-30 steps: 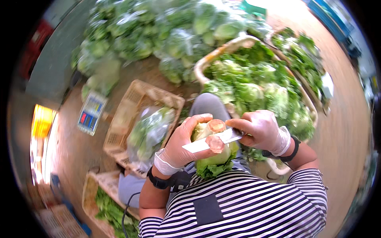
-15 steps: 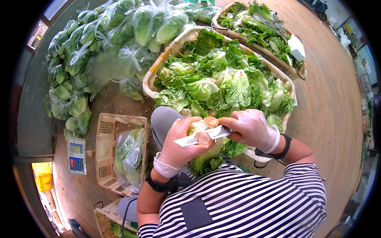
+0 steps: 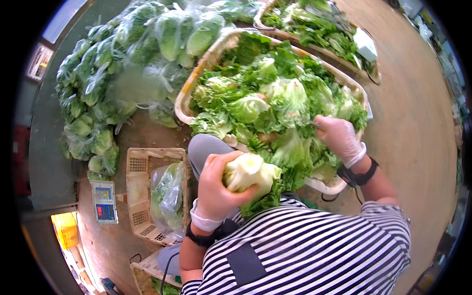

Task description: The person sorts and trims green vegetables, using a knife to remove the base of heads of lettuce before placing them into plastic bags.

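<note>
My gloved left hand (image 3: 220, 183) is wrapped round a head of lettuce (image 3: 253, 173), its pale cut stem end facing up and its green leaves hanging down against my striped shirt. Farther right, over the big crate's leaves, my gloved right hand (image 3: 337, 138) is closed on a knife (image 3: 309, 122). Only a small dark part of the knife shows against the greens. Loose lettuce leaves (image 3: 290, 96) fill the large cream crate (image 3: 183, 101) in front of me.
Bagged lettuces (image 3: 169, 37) are piled at the far left. A smaller crate (image 3: 132, 196) with a bagged lettuce (image 3: 167, 194) stands left of my knee, beside a digital scale (image 3: 104, 201). Another leaf-filled crate (image 3: 376, 73) stands at the back right, with a white block (image 3: 365, 45) on it.
The two brownish slices on the blade have gone from it. My right hand has moved up and right with the knife, away from the lettuce, whose stem end now looks freshly cut.
</note>
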Available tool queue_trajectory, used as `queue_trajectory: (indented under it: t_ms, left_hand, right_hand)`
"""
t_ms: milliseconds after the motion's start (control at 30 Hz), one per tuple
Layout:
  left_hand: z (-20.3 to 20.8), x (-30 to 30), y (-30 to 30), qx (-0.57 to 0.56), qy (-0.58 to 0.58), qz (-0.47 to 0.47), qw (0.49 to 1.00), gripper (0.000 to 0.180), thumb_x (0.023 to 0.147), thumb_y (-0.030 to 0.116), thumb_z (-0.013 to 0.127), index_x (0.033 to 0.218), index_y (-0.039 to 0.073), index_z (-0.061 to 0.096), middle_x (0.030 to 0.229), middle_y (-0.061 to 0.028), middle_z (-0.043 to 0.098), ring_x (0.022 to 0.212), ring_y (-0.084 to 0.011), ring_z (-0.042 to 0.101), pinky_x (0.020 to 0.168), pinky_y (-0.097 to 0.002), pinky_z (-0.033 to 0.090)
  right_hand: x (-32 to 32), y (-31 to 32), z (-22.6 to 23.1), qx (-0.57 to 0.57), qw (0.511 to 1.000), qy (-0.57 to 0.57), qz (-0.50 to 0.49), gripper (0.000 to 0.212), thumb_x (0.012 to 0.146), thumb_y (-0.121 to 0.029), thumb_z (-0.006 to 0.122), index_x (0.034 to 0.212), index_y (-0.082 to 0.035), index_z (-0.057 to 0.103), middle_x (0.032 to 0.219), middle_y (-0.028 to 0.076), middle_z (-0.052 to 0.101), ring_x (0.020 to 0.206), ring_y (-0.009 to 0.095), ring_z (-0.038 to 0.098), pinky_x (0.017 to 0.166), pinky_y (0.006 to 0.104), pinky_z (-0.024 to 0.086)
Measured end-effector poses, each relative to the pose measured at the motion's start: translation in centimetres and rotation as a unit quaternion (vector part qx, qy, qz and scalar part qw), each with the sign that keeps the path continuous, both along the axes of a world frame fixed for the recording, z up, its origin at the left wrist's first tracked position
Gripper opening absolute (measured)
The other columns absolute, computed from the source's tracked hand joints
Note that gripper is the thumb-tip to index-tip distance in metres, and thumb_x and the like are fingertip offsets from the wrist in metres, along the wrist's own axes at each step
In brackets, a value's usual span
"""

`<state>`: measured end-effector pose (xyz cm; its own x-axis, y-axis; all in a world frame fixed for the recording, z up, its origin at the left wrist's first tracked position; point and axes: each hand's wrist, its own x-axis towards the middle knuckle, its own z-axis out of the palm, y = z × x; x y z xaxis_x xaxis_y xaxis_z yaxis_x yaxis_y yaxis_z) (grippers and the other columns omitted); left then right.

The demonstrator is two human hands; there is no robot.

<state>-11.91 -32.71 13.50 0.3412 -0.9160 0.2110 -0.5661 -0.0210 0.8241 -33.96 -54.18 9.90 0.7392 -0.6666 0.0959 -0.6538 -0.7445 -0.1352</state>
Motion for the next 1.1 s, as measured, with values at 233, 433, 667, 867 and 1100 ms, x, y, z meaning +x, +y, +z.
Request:
queue_trajectory:
  t_ms: [233,433,667,867,1100]
  left_hand:
    - [1.7,2.1,2.4,-0.126,-0.171,0.023,0.977,0.066,0.055,0.026,0.082,0.111,0.005,0.053,0.106,-0.0107,0.060,0.094,-0.0287,0.053,0.084,-0.0390,0.043]
    - [-3.5,3.7,4.4,-0.215,-0.413,0.147,0.873,0.055,0.069,0.040,0.073,0.113,0.014,0.052,0.116,-0.0034,0.056,0.105,-0.0254,0.045,0.093,-0.0423,0.034]
    - [-11.4,4.1,6.7,-0.169,-0.409,0.197,0.875,0.049,0.069,0.043,0.073,0.110,0.024,0.055,0.124,-0.0032,0.046,0.112,-0.0263,0.040,0.099,-0.0453,0.028]
    - [-9.9,2.9,7.0,-0.183,-0.303,0.115,0.928,0.054,0.070,0.048,0.069,0.115,0.024,0.052,0.130,-0.0097,0.041,0.125,-0.0349,0.032,0.106,-0.0511,0.018]
    - [-7.5,3.9,8.9,-0.210,-0.134,0.070,0.966,0.057,0.078,0.044,0.062,0.124,0.014,0.046,0.133,-0.0184,0.041,0.124,-0.0375,0.037,0.106,-0.0491,0.021]
  right_hand:
    - [7.4,1.8,-0.1,0.117,0.975,-0.188,0.023,0.018,0.082,-0.021,0.060,0.096,-0.011,0.056,0.079,0.012,0.062,0.071,0.030,0.061,0.061,0.0396,0.048]
    - [12.5,-0.5,-6.7,-0.010,0.991,-0.118,0.067,0.025,0.079,-0.023,0.062,0.100,-0.010,0.057,0.090,0.010,0.060,0.083,0.029,0.060,0.068,0.0390,0.048]
    - [12.9,6.6,-6.2,0.383,0.889,-0.211,0.137,0.043,0.086,-0.039,0.057,0.115,-0.008,0.052,0.116,0.008,0.055,0.081,0.023,0.063,0.071,0.0328,0.051]
    - [14.1,14.2,-8.1,0.909,0.344,-0.228,0.062,0.070,0.089,-0.056,0.043,0.141,-0.015,0.023,0.132,0.006,0.045,0.108,0.023,0.054,0.086,0.0362,0.047]
    - [15.2,14.4,-7.9,0.898,0.371,-0.228,0.061,0.059,0.088,-0.042,0.052,0.134,-0.009,0.035,0.125,0.007,0.052,0.104,0.021,0.058,0.075,0.0269,0.050]
